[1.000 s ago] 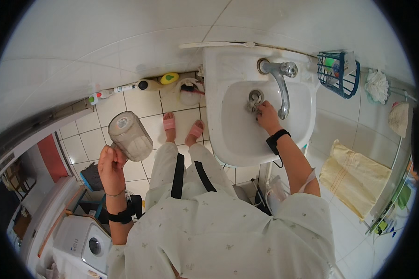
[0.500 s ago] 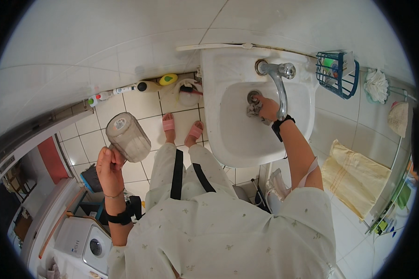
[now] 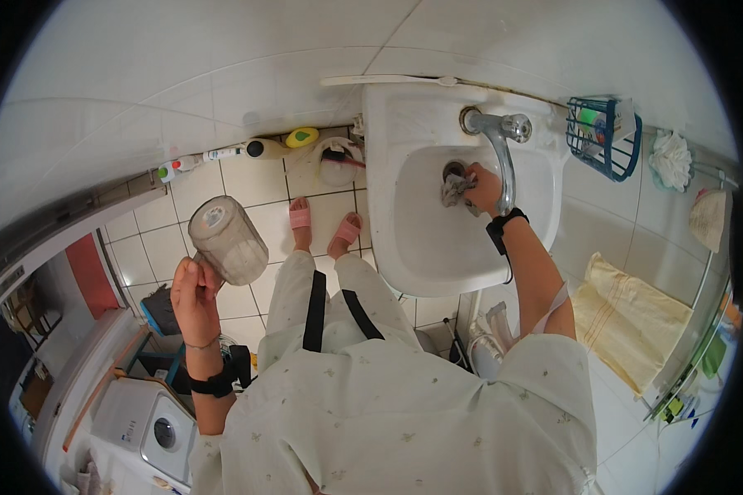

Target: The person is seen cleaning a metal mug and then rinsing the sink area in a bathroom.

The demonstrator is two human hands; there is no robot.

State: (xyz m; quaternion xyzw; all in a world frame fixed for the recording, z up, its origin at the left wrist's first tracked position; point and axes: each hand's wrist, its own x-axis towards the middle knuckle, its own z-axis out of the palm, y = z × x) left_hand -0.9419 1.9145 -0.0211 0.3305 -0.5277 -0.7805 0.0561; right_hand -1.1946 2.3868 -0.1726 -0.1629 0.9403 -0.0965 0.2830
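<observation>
My left hand [image 3: 194, 301] is closed on the handle of a clear, cloudy-looking jug [image 3: 235, 247], held out over the floor on the left. The jug lies tilted, and a round label shows at its far end. On the right, my right hand [image 3: 485, 190] reaches into the white sink [image 3: 437, 264], below the tap spout. Its fingers grip a crumpled grey rag [image 3: 455, 190] beside the drain hole [image 3: 453, 169]. The chrome tap [image 3: 500, 148] stands above my right wrist, and I can make out no running water.
A blue wire basket [image 3: 603, 140] hangs on the wall right of the sink. Bottles [image 3: 223, 153] and a white bucket [image 3: 338, 169] line the wall at the far left. A yellow towel [image 3: 627, 326] hangs at right. A white washing machine [image 3: 140, 429] stands near left.
My right hand has drawn the rag slightly back from the drain, so more of the hole shows. The left hand and jug stay almost in place. The view has shifted slightly.
</observation>
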